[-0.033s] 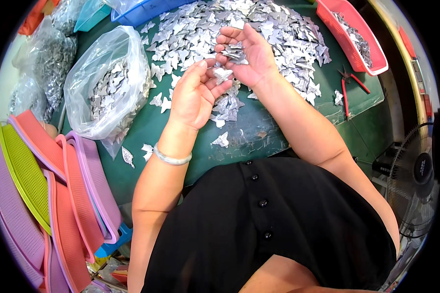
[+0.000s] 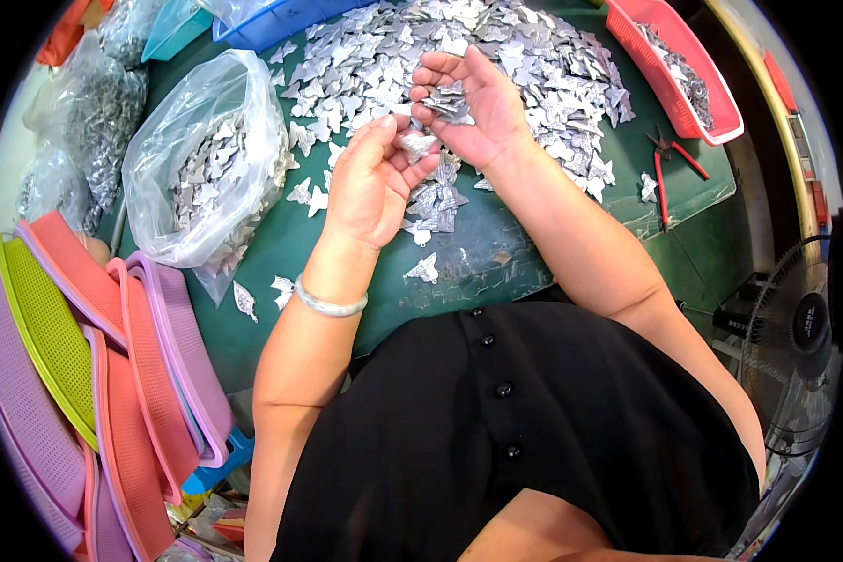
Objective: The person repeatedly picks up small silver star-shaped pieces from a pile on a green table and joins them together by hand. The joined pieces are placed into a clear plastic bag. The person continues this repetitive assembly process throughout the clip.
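Note:
With my palm turned up, my left hand holds a silver butterfly-shaped metal piece at its fingertips. My right hand is cupped around a small stack of similar butterfly pieces, its fingers curled over them. Both hands are close together, just in front of a broad heap of silver butterfly pieces on the green table. A smaller cluster of pieces lies below my hands. One single butterfly piece rests nearer the table's front edge.
A clear plastic bag of pieces stands left of my hands. Stacked plastic baskets fill the lower left. At right are red-handled pliers, a pink basket of metal parts and a fan. A blue tray sits at the back.
My left fingertips and the butterfly piece in them have shifted slightly left and up. My right hand is nearly still.

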Action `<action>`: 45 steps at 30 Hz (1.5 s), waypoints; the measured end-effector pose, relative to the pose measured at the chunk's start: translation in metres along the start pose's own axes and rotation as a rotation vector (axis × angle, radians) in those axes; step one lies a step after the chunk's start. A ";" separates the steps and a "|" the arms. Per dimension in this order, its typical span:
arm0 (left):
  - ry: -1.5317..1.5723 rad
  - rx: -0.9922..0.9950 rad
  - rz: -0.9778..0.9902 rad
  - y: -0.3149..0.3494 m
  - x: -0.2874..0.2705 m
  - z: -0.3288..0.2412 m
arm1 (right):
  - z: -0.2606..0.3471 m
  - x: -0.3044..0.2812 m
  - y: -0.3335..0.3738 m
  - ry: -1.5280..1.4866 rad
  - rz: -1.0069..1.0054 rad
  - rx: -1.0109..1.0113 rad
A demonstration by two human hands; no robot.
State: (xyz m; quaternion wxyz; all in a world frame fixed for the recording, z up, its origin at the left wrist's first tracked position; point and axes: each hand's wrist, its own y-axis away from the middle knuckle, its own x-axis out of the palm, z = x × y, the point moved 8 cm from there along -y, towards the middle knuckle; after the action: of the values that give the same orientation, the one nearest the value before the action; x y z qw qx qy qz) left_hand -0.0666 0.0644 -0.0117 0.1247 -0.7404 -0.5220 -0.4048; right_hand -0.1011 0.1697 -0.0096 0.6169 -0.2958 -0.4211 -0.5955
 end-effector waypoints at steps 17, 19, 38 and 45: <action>-0.402 0.151 -0.172 -0.003 -0.015 -0.008 | -0.014 0.014 0.008 0.020 -0.001 -0.012; -0.350 0.162 -0.164 -0.003 -0.015 -0.010 | -0.015 0.013 0.009 0.082 0.017 -0.008; -0.100 0.025 -0.101 -0.011 -0.025 -0.007 | -0.009 0.011 0.007 0.208 0.044 -0.048; -0.151 0.100 -0.146 -0.009 -0.027 -0.013 | -0.009 0.016 0.009 0.228 0.062 -0.064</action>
State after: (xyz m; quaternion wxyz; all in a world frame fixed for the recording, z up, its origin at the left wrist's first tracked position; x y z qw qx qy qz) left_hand -0.0840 0.0426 -0.0254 0.0923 -0.7217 -0.6018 -0.3293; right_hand -0.0920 0.1553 0.0013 0.6693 -0.2584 -0.3196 -0.6190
